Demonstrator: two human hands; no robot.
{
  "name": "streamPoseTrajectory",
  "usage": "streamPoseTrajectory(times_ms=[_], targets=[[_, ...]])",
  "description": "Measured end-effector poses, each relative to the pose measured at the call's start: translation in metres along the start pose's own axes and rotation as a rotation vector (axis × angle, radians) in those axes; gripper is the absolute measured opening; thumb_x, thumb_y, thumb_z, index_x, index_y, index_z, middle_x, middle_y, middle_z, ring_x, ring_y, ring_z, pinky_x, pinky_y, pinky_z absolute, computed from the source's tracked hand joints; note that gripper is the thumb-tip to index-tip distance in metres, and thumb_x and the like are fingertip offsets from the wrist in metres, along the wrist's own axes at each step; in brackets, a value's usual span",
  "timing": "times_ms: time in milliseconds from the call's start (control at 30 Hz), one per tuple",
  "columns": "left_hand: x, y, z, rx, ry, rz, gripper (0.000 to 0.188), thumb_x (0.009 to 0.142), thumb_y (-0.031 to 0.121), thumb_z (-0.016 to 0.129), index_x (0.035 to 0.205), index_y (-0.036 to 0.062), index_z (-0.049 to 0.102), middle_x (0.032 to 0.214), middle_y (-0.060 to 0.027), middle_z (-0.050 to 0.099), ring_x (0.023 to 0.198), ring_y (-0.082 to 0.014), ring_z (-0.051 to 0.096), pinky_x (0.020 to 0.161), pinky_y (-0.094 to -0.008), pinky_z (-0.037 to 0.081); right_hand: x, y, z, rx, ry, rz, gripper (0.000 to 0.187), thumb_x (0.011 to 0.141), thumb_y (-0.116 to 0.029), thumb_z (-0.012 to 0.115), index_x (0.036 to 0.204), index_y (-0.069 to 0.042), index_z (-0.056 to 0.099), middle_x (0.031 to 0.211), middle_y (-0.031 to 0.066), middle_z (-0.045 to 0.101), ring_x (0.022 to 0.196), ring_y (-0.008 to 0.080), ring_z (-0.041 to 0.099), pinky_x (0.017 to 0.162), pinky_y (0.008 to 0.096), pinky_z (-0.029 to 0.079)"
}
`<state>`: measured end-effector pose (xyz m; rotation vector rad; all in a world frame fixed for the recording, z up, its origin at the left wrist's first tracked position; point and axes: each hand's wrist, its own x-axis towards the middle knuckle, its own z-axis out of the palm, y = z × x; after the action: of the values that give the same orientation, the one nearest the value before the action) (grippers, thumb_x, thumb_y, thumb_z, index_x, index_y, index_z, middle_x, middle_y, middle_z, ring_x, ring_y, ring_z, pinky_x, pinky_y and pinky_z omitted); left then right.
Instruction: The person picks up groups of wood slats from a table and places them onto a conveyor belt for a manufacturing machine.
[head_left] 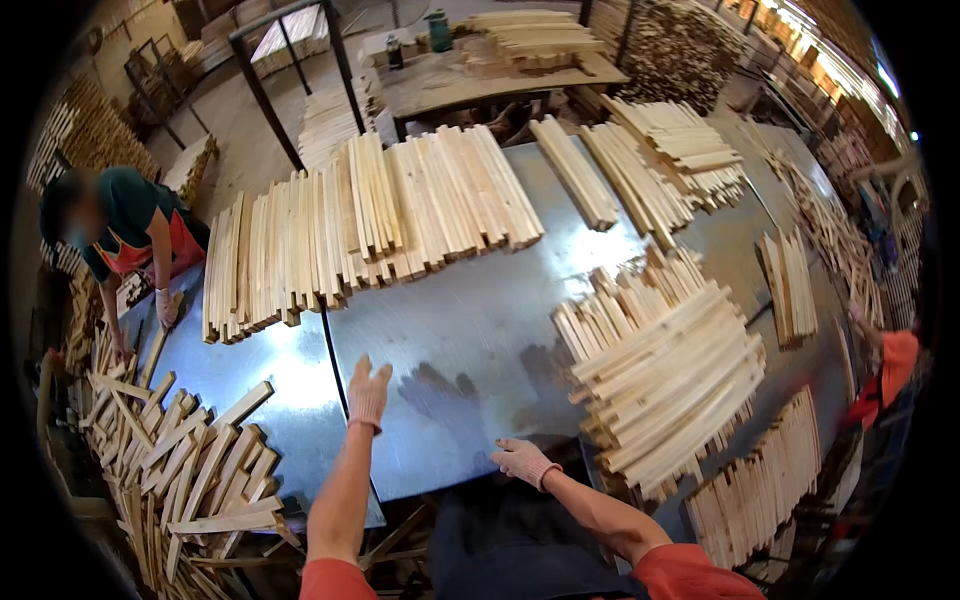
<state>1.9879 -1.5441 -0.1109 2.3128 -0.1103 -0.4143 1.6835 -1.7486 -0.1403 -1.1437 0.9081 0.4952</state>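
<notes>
My left hand (369, 394), in a pale knit glove, is held over the shiny metal tabletop (440, 350) with fingers apart and nothing in it. Closer to my body, near the table's front edge, my right hand (524, 463) wears a similar glove; it is empty, its fingers stretched toward the left. Beyond both hands lies a long row of pale wooden strips (300, 235), side by side, with a few more stacked on top. To the right of my right hand sits a layered pile of wooden strips (670, 375).
A jumbled heap of wood pieces (190, 470) fills the left front. A co-worker (140, 220) in a red apron handles a strip at far left; another person (888, 370) stands at far right. More strip bundles (790, 285) lie on the right. Behind stands a wooden workbench (440, 90).
</notes>
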Motion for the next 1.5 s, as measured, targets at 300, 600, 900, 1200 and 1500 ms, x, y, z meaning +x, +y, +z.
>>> streamPoseTrajectory(times_ms=[300,600,900,1200,1500], targets=[[0.290,0.085,-0.006,0.402,0.013,-0.163,0.119,0.082,0.075,0.072,0.171,0.0098,0.025,0.164,-0.0331,0.042,0.155,-0.0456,0.038,0.125,-0.0508,0.035,0.127,-0.102,-0.026,0.468,0.307,-0.009,0.027,0.100,-0.026,0.076,0.113,-0.003,0.070,0.092,0.0085,0.071,0.070,0.0147,0.066,0.061,0.0293,0.055],[0.376,0.152,0.034,0.506,-0.007,-0.269,0.122,0.080,0.077,0.077,0.171,0.0134,0.025,0.164,-0.0271,0.042,0.155,-0.0408,0.037,0.126,-0.0509,0.032,0.146,-0.108,-0.041,0.518,0.333,0.089,0.032,0.098,-0.032,0.075,0.110,-0.002,0.074,0.081,0.0134,0.075,0.060,0.0218,0.071,0.054,0.0355,0.059],[0.383,0.128,0.043,0.491,0.212,-0.022,0.114,0.078,0.058,0.087,0.166,0.0095,0.035,0.146,-0.0262,0.058,0.138,-0.0399,0.056,0.113,-0.0471,0.050,0.144,-0.111,-0.044,0.519,0.313,0.084,0.030,0.099,-0.030,0.073,0.107,-0.001,0.075,0.082,0.0147,0.076,0.060,0.0230,0.072,0.055,0.0363,0.061],[0.406,0.160,0.041,0.441,0.087,-0.137,0.123,0.076,0.064,0.087,0.170,0.0145,0.025,0.165,-0.0298,0.039,0.145,-0.0437,0.051,0.117,-0.0480,0.048,0.144,-0.107,-0.044,0.541,0.314,0.106,0.031,0.101,-0.030,0.072,0.110,0.000,0.073,0.082,0.0159,0.077,0.059,0.0230,0.072,0.053,0.0360,0.061],[0.428,0.209,0.049,0.535,0.058,-0.245,0.119,0.072,0.065,0.089,0.167,0.0209,0.033,0.164,-0.0252,0.034,0.136,-0.0449,0.057,0.106,-0.0487,0.053,0.149,-0.107,-0.046,0.500,0.329,0.118,0.030,0.101,-0.031,0.073,0.108,-0.002,0.074,0.083,0.0158,0.077,0.062,0.0243,0.073,0.054,0.0370,0.060]])
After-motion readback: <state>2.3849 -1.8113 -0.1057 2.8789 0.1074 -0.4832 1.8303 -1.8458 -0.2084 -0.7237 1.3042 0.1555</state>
